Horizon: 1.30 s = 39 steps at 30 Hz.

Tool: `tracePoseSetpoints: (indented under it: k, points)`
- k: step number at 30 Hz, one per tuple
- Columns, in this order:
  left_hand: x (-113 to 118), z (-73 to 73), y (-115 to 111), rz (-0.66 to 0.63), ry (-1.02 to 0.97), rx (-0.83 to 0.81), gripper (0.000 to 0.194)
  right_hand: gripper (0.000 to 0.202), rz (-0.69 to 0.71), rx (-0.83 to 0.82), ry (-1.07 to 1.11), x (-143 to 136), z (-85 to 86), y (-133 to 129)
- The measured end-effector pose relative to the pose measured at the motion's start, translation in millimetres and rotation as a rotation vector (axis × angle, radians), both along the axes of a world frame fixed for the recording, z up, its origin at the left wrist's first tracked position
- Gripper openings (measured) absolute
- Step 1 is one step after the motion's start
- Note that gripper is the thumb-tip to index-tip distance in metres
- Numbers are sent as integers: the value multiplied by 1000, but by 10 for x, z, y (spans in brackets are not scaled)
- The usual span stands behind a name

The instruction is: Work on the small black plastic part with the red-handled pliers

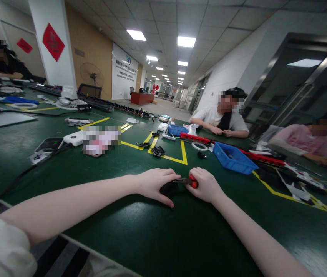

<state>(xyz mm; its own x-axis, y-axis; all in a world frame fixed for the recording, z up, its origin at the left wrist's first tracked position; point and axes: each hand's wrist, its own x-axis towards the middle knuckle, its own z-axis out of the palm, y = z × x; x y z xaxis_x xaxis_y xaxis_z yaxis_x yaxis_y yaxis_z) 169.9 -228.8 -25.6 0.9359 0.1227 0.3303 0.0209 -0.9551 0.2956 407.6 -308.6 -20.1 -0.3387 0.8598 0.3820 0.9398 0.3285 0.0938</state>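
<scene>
And here it is, centre table: the pliers (184, 181) lie between the two hands, long axis running left to right across the scene, nose aimed left, orange grip at the right end. The right hand (208, 185) owns them, fingers curled and clamped round that grip. Across on the left, the left hand (153, 184) is at the nose end, fingertips right by the metal, and whether they actually touch it I cannot tell. Its thumb stands apart on the near side, reaching right, and in the gap sits a dark piece (168, 188), left of the pliers' nose and a shade nearer. Is it pinched by the hidden fingers? Too dark to call! So that's the line that matters: nose to dark piece, very close, leftward and slightly near, with the left hand the closer of the two to that piece. All this over the green table (143, 240). Beyond, on the far side, a pile of black pieces (158, 151) sits by the yellow tape (175, 159), and far right of the hands, a blue bin (236, 165).
</scene>
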Motion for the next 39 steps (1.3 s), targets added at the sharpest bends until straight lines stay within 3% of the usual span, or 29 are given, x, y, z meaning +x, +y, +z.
tracePoseSetpoints:
  k: [5,18,24,29,39]
  points:
    - [-16,-6,45,-50,-19,-11,85,16,10,6,-18,4,-6,3]
    - [-5,15,-19,40,-36,-54,64,16,11,65,-70,6,-17,-6]
    - [0,-1,-18,170,-15,-302,59,16,-33,63,-30,16,-15,12]
    - [15,-38,28,135,-44,-511,57,14,-90,70,25,46,-35,30]
    - [17,-25,15,148,-28,-531,60,15,-71,69,13,45,-45,28]
